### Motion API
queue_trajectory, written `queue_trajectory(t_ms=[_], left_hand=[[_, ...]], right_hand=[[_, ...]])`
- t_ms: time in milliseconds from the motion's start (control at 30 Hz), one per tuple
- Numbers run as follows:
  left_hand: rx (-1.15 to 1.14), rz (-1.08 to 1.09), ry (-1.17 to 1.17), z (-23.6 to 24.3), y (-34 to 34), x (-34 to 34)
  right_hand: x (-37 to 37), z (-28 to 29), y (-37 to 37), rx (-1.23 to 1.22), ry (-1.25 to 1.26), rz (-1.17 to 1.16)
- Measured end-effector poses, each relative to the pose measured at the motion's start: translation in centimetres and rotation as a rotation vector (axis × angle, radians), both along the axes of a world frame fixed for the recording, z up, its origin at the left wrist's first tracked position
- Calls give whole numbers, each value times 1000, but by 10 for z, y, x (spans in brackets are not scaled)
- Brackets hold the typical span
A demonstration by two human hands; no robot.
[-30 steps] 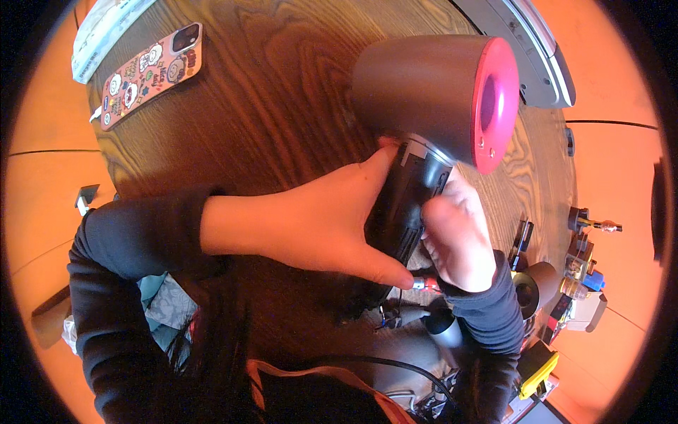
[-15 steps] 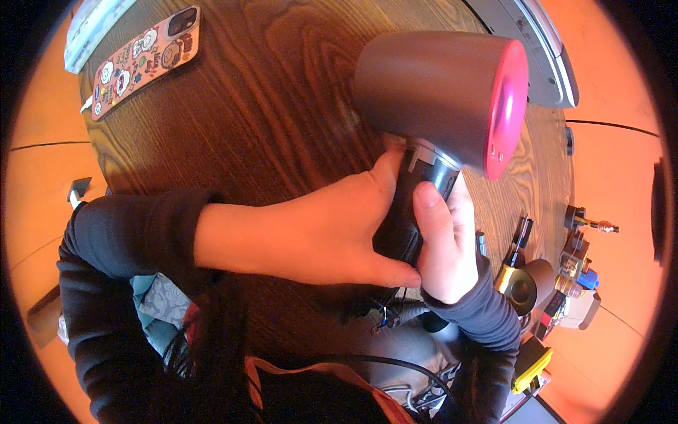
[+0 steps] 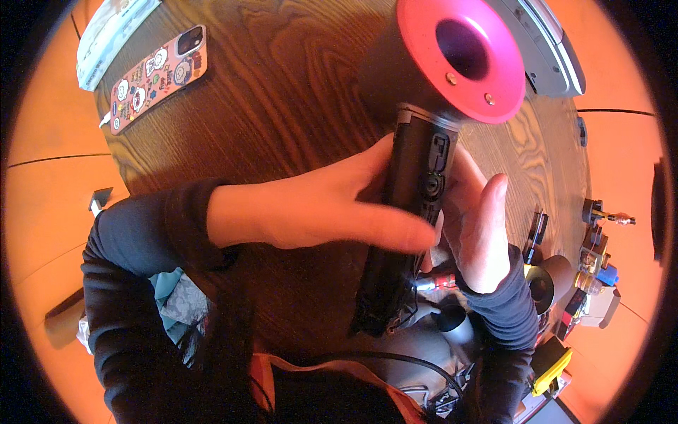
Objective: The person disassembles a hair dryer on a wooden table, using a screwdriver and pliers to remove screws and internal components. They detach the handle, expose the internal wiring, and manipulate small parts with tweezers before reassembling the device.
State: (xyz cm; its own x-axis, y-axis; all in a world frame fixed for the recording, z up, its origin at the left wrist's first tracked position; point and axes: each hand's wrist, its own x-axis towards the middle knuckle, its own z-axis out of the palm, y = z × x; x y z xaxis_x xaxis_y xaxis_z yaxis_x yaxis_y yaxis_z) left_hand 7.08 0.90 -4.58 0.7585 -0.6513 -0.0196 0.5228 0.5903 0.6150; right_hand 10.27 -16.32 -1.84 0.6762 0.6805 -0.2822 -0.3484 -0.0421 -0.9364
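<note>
A hair dryer (image 3: 378, 85) with a dark grey round head and a pink ring-shaped face is held over the table. Its black handle (image 3: 417, 184) has bare inner parts and small buttons showing, with thin wires near the lower end. My left hand (image 3: 339, 201) is closed round the handle from the left, its thumb lying across the front. From the right, my right hand (image 3: 484, 233) has its fingers behind the handle, while its thumb stands up off it. Those right fingertips are partly hidden. A small silver and red item (image 3: 438, 283) shows just below the hands.
The dark wooden table (image 3: 268, 85) carries a phone in a cartoon case (image 3: 159, 78) and a soft white pack (image 3: 113, 42) at far left. A grey device (image 3: 547, 53) is at far right. Tools, another dark round part (image 3: 544, 286) and a yellow item (image 3: 551, 371) lie at right.
The hair dryer has turned so its pink face and the handle's buttons point toward me. My right thumb has come off the handle. The silver and red item has come into sight.
</note>
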Motion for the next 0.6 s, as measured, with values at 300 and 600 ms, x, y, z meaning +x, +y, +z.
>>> queue_trajectory(t_ms=[300, 600], left_hand=[[-89, 37, 227, 2, 1, -5], [137, 114, 100, -1, -4, -8]], right_hand=[[23, 23, -11, -210, -343, -167], [79, -22, -36, -566, -985, -385]])
